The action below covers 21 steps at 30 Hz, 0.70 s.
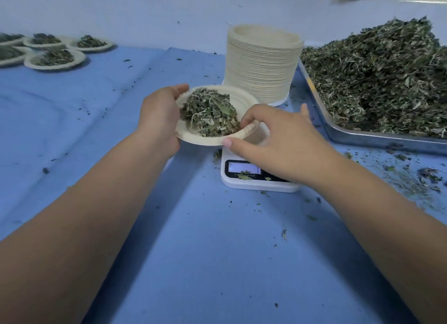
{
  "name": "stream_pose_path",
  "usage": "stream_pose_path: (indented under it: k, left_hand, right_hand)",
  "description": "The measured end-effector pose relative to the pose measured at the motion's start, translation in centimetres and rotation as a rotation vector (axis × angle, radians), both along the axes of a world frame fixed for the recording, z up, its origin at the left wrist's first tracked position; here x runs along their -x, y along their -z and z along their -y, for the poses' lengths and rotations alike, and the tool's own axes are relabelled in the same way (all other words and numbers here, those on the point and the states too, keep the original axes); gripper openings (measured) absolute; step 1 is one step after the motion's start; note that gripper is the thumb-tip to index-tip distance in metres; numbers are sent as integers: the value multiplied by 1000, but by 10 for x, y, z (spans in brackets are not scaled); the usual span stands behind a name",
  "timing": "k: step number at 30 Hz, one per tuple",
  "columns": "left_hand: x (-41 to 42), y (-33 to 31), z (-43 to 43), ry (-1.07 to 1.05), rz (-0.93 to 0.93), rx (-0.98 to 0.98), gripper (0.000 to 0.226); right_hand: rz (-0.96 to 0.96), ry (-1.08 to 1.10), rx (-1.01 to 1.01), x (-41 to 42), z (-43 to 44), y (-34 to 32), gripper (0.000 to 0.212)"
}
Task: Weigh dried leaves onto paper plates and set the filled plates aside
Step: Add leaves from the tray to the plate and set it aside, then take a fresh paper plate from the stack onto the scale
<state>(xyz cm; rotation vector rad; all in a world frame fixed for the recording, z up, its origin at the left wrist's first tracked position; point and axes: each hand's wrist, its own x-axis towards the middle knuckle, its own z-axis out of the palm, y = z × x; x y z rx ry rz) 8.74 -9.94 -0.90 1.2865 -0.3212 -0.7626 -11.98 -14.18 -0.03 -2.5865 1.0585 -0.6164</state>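
Note:
A paper plate [238, 98] heaped with dried leaves [211, 112] is held just above and left of the white digital scale [251, 182]. My left hand [160, 120] grips the plate's left rim, thumb over the edge. My right hand [278, 142] pinches the plate's near right rim between thumb and fingers and covers most of the scale's platform. A few leaf bits lie on the scale's display.
A tall stack of empty paper plates [262, 64] stands behind the scale. A metal tray [358, 136] piled with dried leaves [382, 76] fills the right. Several filled plates [55, 57] sit at the far left. Leaf crumbs litter the blue cloth [205, 239].

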Motion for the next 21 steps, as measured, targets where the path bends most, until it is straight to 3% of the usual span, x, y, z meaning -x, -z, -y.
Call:
stream_pose_path:
  k: [5, 12, 21]
  left_hand:
    - [-43, -4, -36, -113, -1, -5, 34]
    - [-130, 0, -102, -346, 48, -91, 27]
    - [-246, 26, -159, -487, 512, -430, 26]
  right_hand:
    - [-45, -122, 28, -43, -19, -5, 45]
    - [-111, -287, -40, -155, -47, -6, 45]
    - [-151, -363, -51, -301, -74, 33, 41]
